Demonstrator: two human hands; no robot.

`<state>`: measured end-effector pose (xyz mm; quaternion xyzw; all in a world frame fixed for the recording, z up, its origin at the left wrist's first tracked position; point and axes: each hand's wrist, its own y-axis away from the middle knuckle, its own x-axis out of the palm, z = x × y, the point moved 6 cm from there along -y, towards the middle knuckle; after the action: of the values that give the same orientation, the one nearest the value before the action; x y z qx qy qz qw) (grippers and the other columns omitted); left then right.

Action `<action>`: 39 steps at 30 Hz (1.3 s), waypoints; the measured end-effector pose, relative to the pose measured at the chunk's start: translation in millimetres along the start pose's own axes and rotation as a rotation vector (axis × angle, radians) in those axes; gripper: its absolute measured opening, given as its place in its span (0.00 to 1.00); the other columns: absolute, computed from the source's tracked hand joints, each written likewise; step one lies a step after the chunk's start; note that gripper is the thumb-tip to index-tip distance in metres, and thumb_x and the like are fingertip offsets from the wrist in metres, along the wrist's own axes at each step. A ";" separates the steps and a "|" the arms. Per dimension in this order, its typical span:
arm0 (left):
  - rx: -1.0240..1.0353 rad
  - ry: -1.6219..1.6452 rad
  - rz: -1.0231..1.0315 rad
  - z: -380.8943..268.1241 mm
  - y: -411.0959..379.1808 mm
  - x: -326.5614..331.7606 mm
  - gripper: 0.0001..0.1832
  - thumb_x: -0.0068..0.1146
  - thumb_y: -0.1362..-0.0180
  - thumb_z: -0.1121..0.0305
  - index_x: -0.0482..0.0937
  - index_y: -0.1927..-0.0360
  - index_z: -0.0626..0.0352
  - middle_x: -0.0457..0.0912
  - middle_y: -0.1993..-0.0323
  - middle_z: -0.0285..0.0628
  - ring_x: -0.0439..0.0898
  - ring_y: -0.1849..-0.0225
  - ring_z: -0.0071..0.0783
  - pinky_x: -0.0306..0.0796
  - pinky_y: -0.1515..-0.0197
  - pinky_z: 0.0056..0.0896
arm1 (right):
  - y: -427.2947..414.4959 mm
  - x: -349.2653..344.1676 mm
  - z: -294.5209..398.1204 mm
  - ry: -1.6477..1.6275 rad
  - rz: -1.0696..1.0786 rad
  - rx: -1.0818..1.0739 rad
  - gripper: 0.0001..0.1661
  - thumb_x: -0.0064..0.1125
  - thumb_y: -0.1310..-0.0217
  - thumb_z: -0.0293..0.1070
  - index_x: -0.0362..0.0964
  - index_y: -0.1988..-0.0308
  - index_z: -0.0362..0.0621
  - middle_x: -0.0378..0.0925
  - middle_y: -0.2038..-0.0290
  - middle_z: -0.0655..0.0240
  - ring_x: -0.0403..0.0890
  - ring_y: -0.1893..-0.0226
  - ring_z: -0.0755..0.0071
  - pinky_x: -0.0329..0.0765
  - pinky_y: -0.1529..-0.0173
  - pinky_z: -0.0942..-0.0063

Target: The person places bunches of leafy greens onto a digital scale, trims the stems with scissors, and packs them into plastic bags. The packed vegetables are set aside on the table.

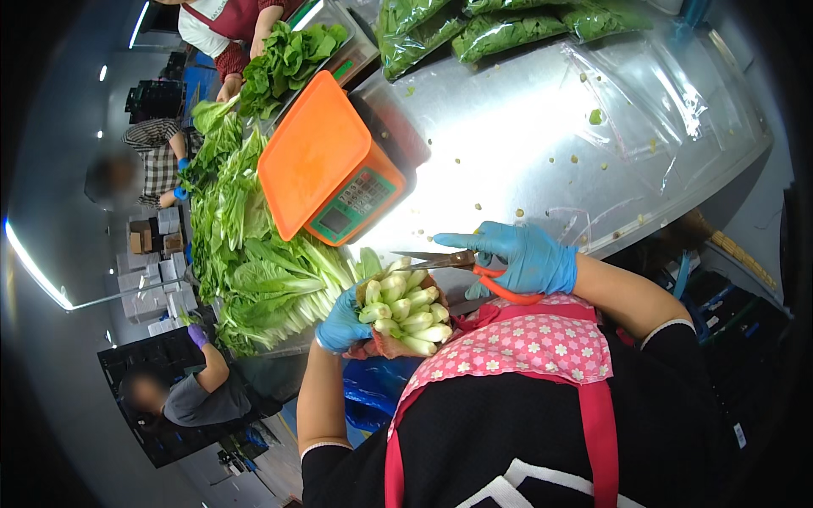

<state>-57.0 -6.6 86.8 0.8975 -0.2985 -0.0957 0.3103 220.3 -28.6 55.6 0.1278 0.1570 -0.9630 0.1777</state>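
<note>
My left hand (347, 320), in a blue glove, grips a bundle of leafy greens (406, 305) with the pale cut stem ends facing up and a reddish cloth or wrap around it. In my right hand (524, 257), also gloved in blue, are scissors with orange-red handles (502, 287). Their dark blades lie slightly apart over the upper edge of the stems, and my index finger points out along them. Whether the blades touch a stem I cannot tell. Long-leaf greens (273, 286) are heaped left of the bundle.
An orange digital scale (317, 155) stands on the metal table (508, 120). Beyond are bagged greens (508, 38) and another scale heaped with greens (286, 63). Clear plastic film (648, 95) and small stem scraps lie on the tabletop. Several co-workers are at the left.
</note>
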 end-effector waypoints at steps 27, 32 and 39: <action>0.134 -0.028 -0.093 9.8 -5.9 -23.8 0.42 0.65 0.49 0.65 0.59 0.32 0.59 0.68 0.36 0.42 0.70 0.38 0.34 0.65 0.36 0.37 | 13.0 10.0 9.5 0.102 -0.023 -0.025 0.34 0.65 0.46 0.43 0.68 0.38 0.58 0.71 0.72 0.62 0.77 0.73 0.59 0.75 0.70 0.65; 0.165 -0.488 -0.086 15.0 -3.1 -34.0 0.48 0.73 0.56 0.67 0.58 0.32 0.60 0.68 0.36 0.42 0.70 0.38 0.35 0.64 0.35 0.38 | 13.0 15.7 8.9 0.057 -0.015 -0.049 0.32 0.63 0.44 0.42 0.69 0.38 0.55 0.76 0.70 0.60 0.80 0.73 0.58 0.77 0.69 0.66; 0.077 0.041 -0.113 6.6 6.0 -14.6 0.50 0.74 0.55 0.62 0.56 0.31 0.60 0.67 0.35 0.44 0.70 0.37 0.37 0.65 0.35 0.40 | 22.5 36.2 -9.1 -0.200 -0.038 0.075 0.28 0.60 0.40 0.38 0.68 0.40 0.51 0.79 0.62 0.54 0.83 0.65 0.53 0.79 0.63 0.63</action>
<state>-74.0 -4.9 85.1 0.9260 -0.2443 -0.0830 0.2756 197.9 -56.4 30.6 0.0348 0.1046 -0.9794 0.1695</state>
